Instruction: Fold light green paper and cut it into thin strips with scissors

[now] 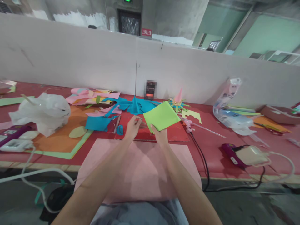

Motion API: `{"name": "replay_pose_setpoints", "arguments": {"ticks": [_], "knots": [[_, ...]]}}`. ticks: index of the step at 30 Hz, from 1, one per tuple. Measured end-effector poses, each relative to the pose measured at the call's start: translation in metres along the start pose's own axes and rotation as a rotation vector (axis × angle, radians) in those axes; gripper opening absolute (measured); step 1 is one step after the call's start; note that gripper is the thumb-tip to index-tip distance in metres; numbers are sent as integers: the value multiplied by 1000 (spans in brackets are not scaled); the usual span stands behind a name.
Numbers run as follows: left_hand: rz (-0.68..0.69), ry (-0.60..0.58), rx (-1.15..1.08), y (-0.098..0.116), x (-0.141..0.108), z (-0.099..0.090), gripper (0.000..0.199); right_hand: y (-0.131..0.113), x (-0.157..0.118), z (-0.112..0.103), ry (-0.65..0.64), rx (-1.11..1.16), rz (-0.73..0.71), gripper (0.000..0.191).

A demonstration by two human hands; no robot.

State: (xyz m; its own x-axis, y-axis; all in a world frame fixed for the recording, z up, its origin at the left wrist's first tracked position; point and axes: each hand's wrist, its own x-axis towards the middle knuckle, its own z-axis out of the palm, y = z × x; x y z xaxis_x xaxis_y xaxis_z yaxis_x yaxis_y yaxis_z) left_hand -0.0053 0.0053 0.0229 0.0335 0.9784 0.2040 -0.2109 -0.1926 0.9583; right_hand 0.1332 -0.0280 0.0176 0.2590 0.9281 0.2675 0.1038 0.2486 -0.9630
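Observation:
My right hand (160,133) grips a bright green sheet of paper (162,116) by its near edge, thumb on top. The sheet is held tilted above a red board (138,134). Just left of it, my left hand (133,125) has its fingers curled together; they are partly blurred, and what they may hold is too small to make out. Beyond the hands stand a blue paper cone (134,106) and a pink cone (179,96) with strips round its base. To the right of the green sheet lies a pink glue gun (188,125) with a clear stick in it.
A pink sheet (140,172) covers the near edge and my lap. Orange paper (56,134), blue paper (97,123) and a white plastic bag (44,111) lie left. Right are a clear plastic bag (232,115), a purple power strip (234,157) and cables. A pale partition (82,59) stands behind.

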Motion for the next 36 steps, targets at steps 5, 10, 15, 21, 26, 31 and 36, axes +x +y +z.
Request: {"name": "replay_pose_setpoints", "arguments": {"ticks": [5, 10, 15, 21, 26, 31, 36], "knots": [[60, 373, -46, 5, 12, -29, 28, 2, 7, 1, 113, 73, 98, 50], [92, 458, -26, -5, 22, -45, 27, -4, 19, 10, 168, 223, 176, 50], [124, 129, 247, -15, 12, -15, 26, 7, 26, 18, 198, 286, 181, 51], [81, -166, 364, -14, -6, 9, 23, 19, 21, 15, 150, 308, 117, 49], [42, -219, 305, -9, -6, 7, 23, 20, 20, 17, 124, 251, 156, 46], [-3, -273, 238, -12, -6, 6, 24, 21, 20, 18, 90, 282, 174, 44], [33, -243, 241, -18, -3, 5, 23, 20, 18, 18, 60, 283, 152, 47]]}}
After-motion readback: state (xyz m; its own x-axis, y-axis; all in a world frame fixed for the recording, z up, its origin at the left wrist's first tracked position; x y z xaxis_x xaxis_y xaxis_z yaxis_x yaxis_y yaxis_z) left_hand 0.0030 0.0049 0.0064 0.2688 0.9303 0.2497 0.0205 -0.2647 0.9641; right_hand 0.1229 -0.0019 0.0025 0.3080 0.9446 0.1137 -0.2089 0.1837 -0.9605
